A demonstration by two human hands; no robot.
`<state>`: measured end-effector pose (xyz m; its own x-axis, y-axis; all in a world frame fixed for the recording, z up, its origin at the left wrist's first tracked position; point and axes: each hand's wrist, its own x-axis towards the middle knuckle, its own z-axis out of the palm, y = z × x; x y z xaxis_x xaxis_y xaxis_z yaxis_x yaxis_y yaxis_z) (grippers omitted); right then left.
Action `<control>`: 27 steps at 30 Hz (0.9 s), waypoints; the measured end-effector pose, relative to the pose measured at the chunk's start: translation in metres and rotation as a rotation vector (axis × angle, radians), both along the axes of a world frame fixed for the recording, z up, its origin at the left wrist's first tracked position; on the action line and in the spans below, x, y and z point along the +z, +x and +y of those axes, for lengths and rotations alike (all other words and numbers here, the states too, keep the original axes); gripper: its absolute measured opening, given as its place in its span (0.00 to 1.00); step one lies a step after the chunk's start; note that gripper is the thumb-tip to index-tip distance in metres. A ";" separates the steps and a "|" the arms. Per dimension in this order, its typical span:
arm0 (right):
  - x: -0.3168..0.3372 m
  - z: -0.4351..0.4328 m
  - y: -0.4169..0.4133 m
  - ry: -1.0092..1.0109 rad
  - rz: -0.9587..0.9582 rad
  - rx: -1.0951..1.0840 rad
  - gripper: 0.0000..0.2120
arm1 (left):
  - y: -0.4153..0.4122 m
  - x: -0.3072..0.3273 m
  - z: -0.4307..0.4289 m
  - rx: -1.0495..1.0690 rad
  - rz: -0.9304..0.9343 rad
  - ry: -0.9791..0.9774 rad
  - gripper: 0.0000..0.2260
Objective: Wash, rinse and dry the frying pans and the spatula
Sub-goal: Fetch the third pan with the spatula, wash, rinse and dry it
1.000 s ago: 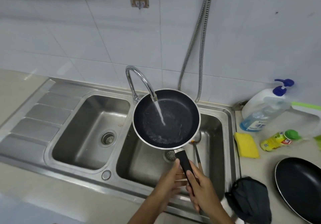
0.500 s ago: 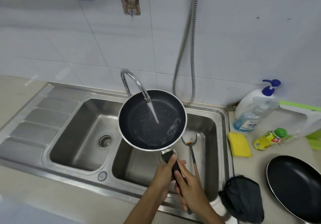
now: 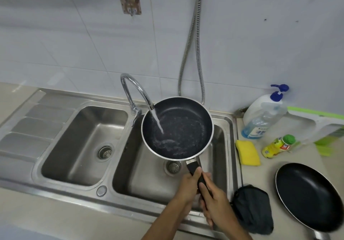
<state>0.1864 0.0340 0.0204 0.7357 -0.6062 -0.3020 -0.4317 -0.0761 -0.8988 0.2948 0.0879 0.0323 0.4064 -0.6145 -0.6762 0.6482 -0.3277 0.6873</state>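
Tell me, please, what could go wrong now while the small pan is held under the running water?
1. The stream from the faucet hits the tilted frying pan; water could splash over the sink rim onto the yellow sponge and counter.
2. Both hands, left hand and right hand, grip one wet handle; it may slip.
3. The second pan sits near the counter edge and could be knocked.

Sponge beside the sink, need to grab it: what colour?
Yellow rectangular sponge, clearest in the head view.

Brushed steel sink; speckled matt nonstick pan.
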 end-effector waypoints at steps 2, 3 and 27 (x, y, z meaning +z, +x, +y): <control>0.003 0.002 0.012 -0.017 -0.040 0.000 0.22 | 0.009 0.001 0.002 0.015 -0.023 -0.002 0.15; 0.003 0.005 0.018 -0.021 -0.059 0.005 0.22 | 0.014 0.002 0.006 0.031 -0.035 0.000 0.15; 0.006 0.012 0.032 0.030 -0.030 0.021 0.26 | 0.043 0.004 0.033 -0.150 -0.009 -0.003 0.14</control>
<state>0.2179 0.0458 0.0266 0.7570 -0.5819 -0.2972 -0.4032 -0.0580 -0.9133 0.3382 0.1213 0.0366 0.3158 -0.6706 -0.6713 0.5857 -0.4188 0.6939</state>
